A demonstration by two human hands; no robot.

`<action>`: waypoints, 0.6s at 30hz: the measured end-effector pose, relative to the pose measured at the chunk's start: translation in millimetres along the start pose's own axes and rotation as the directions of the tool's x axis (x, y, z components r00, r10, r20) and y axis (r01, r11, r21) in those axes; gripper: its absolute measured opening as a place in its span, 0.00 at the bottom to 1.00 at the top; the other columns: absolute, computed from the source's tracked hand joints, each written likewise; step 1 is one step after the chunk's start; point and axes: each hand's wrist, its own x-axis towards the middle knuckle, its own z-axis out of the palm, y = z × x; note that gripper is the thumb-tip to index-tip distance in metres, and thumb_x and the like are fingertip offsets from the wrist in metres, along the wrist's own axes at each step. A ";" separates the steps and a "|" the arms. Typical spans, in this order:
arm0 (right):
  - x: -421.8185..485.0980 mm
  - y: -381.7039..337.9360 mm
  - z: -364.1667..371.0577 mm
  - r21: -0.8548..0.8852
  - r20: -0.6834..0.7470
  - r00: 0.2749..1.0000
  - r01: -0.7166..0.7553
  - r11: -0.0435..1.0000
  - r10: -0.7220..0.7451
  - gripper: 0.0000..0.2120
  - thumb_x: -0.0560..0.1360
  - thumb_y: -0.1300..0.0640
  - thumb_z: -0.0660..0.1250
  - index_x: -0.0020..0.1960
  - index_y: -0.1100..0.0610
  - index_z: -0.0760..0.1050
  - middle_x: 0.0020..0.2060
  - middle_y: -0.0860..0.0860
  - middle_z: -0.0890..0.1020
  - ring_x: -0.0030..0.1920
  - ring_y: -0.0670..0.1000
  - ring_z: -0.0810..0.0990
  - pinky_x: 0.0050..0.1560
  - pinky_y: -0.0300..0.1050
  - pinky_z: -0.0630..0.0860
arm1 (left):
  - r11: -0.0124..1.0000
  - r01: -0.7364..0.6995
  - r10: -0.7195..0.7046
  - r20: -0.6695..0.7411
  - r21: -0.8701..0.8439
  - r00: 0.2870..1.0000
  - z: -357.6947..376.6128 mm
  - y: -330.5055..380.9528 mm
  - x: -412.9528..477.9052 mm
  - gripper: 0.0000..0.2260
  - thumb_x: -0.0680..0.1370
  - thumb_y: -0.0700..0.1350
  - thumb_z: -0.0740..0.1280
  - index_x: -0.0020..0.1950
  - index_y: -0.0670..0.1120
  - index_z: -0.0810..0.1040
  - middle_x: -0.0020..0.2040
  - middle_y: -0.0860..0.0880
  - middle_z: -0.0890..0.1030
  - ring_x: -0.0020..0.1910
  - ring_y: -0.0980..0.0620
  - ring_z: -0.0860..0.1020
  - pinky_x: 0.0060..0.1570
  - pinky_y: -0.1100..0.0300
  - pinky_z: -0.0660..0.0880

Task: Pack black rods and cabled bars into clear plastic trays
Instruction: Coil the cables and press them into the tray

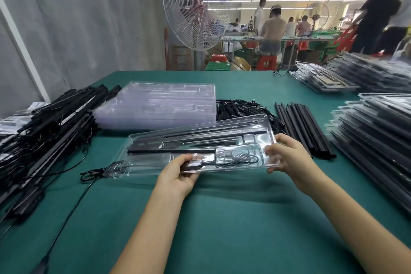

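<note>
Tray (144, 137) (clear) in left hand (178, 176), right hand (287, 153) — bar (169, 151), cable (238, 158) inside

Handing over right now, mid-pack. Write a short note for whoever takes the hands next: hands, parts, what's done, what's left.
Left hand grips the tray at its near edge; right hand grips its right end. The tray is held over the table, with a bar, coiled cable and rod in it.
Supplies: cabled bars at left, empty trays behind, loose rods at right.
Done: packed trays stacked at far right.
Left: probably add this tray to that stack, then pack the other bars and rods.
</note>
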 end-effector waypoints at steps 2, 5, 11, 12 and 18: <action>-0.1 0.0 0.4 -0.010 -0.003 1.000 -0.002 1.000 0.002 0.11 0.74 0.69 0.64 0.36 0.57 0.70 0.32 0.52 0.75 0.30 0.50 0.73 0.25 0.43 0.75 | 1.000 0.001 -0.001 -0.006 0.007 1.000 0.5 -0.7 -0.7 0.06 0.77 0.31 0.62 0.40 0.37 0.73 0.37 0.40 0.79 0.23 0.49 0.79 0.17 0.58 0.74; 0.2 -0.1 0.2 -0.037 0.004 1.000 -0.011 0.999 0.011 0.08 0.74 0.68 0.64 0.39 0.59 0.72 0.34 0.53 0.75 0.30 0.49 0.75 0.25 0.42 0.75 | 1.000 0.000 -0.001 0.002 0.018 1.000 1.2 -2.6 -2.7 0.06 0.77 0.33 0.62 0.41 0.38 0.73 0.36 0.41 0.80 0.29 0.49 0.80 0.19 0.59 0.75; 2.2 5.6 -0.8 -0.046 -0.058 0.991 -0.123 0.991 0.120 0.03 0.76 0.64 0.62 0.47 0.61 0.75 0.37 0.55 0.76 0.25 0.52 0.78 0.25 0.41 0.77 | 1.000 0.015 -0.014 0.040 -0.024 0.999 5.8 -5.9 -10.1 0.09 0.80 0.38 0.62 0.39 0.40 0.72 0.34 0.42 0.79 0.36 0.47 0.78 0.45 0.51 0.75; 2.9 7.2 -1.2 -0.023 -0.068 0.986 -0.152 0.988 0.150 0.04 0.77 0.63 0.62 0.49 0.61 0.75 0.37 0.55 0.76 0.25 0.52 0.78 0.25 0.40 0.76 | 0.999 0.017 -0.014 0.053 -0.047 0.999 6.0 -6.4 -11.0 0.09 0.80 0.39 0.61 0.40 0.39 0.71 0.38 0.41 0.78 0.38 0.46 0.78 0.52 0.48 0.73; 11.5 14.4 -9.7 0.034 -0.045 0.947 -0.316 0.948 0.317 0.02 0.77 0.65 0.62 0.48 0.63 0.73 0.33 0.56 0.75 0.23 0.49 0.76 0.23 0.39 0.75 | 0.997 0.056 -0.047 0.156 -0.056 0.987 1.2 -7.9 -10.8 0.10 0.83 0.38 0.54 0.45 0.36 0.70 0.49 0.36 0.74 0.52 0.37 0.73 0.66 0.39 0.62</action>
